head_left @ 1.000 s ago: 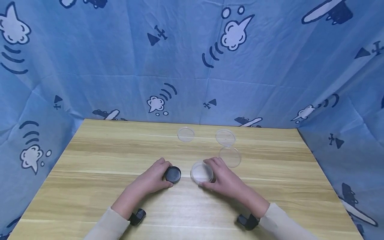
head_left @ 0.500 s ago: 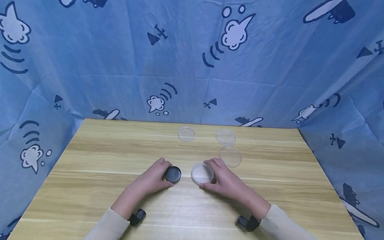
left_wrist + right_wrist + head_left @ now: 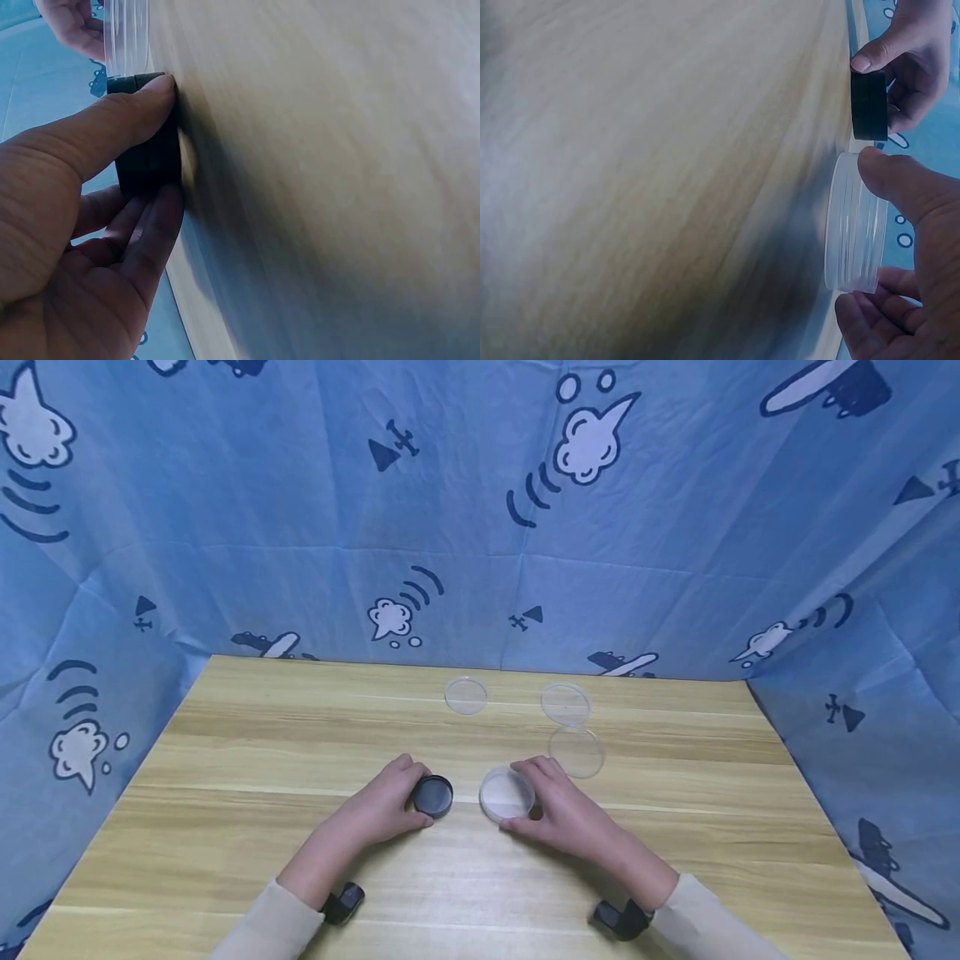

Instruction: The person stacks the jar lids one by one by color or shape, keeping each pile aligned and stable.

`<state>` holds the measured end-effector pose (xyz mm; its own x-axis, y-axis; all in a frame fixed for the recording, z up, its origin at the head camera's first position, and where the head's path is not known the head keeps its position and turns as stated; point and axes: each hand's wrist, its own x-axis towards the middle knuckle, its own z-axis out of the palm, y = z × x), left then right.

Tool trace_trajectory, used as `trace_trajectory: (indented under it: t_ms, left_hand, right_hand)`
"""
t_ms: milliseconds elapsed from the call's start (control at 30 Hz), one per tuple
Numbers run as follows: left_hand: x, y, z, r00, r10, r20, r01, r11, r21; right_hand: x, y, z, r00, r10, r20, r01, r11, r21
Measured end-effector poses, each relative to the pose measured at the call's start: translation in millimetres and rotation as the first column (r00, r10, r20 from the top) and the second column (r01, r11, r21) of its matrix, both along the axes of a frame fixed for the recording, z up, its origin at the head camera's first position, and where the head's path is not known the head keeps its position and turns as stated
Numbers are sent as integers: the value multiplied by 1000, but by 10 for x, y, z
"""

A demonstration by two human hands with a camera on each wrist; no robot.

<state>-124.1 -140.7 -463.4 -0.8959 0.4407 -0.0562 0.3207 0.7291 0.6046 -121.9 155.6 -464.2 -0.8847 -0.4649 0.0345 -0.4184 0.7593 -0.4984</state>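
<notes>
My left hand (image 3: 386, 802) grips a short black round container (image 3: 432, 797) by its sides, thumb at the near side and fingers at the far side. A seam runs around the black wall (image 3: 148, 142) in the left wrist view. To the right, my right hand (image 3: 555, 806) holds a stack of clear round dishes (image 3: 506, 795) between thumb and fingers. Several rim lines show along the side of the clear stack (image 3: 855, 225) in the right wrist view. Both things stand low at the wooden tabletop, side by side with a small gap.
Behind the hands, thin clear discs lie on the wooden table (image 3: 300, 743): one disc (image 3: 466, 696) alone, a second disc (image 3: 566, 704) and a third disc (image 3: 576, 752) edge to edge. A blue patterned curtain (image 3: 465, 527) encloses the table at the back and sides.
</notes>
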Motion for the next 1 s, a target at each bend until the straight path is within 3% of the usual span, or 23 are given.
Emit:
trace_trajectory:
  t_ms: [1000]
  left_hand:
    - [4,4,-13,1000,10,5,-10,1000,0]
  right_hand:
    - [15,-1,-53,1000,-3,-4,3,1000,-9]
